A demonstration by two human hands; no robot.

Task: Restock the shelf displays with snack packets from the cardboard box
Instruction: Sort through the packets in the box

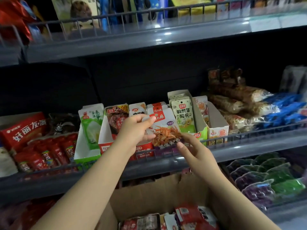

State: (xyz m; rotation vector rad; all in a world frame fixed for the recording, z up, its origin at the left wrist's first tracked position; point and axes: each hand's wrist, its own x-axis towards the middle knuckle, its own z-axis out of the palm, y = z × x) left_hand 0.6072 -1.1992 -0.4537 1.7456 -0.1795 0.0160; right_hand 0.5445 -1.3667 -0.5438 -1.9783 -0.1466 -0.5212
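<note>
Head view. The middle shelf, a grey ledge with a low wire rail along its front edge, serves as the reference for all positions. Both hands are raised to the front of this shelf and hold one snack packet, white with a red top panel, a purple lower band and a picture of shredded orange food. The left hand grips the packet's upper left corner, thumb on the front face and fingers curled behind. The right hand pinches the packet's lower right corner between thumb and fingertips. The packet stands nearly upright at the shelf's front rail, directly above a purple display tray and in front of matching packets standing in that tray.

Along the shelf to the left of the held packet stand a red-and-white display tray with dark red packets and a green-and-white display tray with green packets; farther left lie red sausage-style packets and a flat red box. To the right stands a tall tray of pale green packets, then clear bags of brown snacks and blue packets.

Below the shelf, between the forearms, the open cardboard box holds more red, white and purple packets. The shelf below, at right, carries purple and green packets.
</note>
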